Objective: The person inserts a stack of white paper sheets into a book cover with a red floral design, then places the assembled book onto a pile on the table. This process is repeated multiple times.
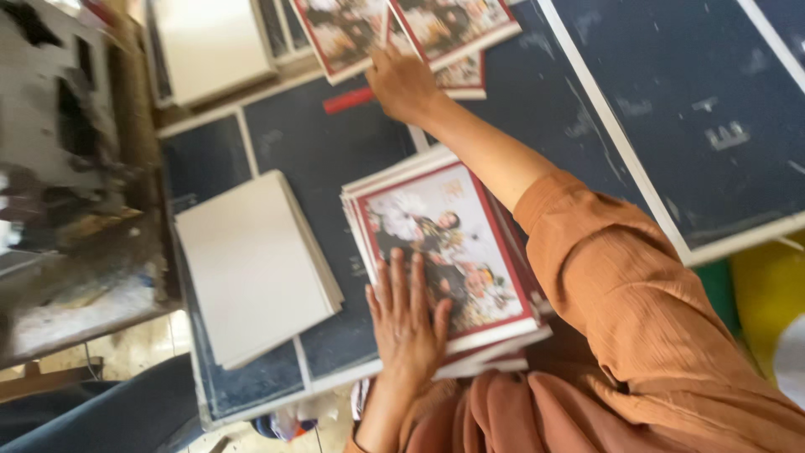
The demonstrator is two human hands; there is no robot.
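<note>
My left hand [407, 319] lies flat, fingers spread, on the near corner of a stack of red-bordered photo prints [453, 252] in front of me. My right hand [401, 81] is stretched out across the dark table, fingers resting on the edge of another red-bordered print [348, 33] in a spread of prints [453, 25] at the far side. My right arm in an orange sleeve [620, 277] passes over the near stack.
A pile of blank white boards [251, 264] lies left of the near stack. More white boards [210, 46] sit at the far left. The dark table [319, 143] has white seams and a red strip [348, 100]. A cluttered grey surface [67, 168] stands to the left.
</note>
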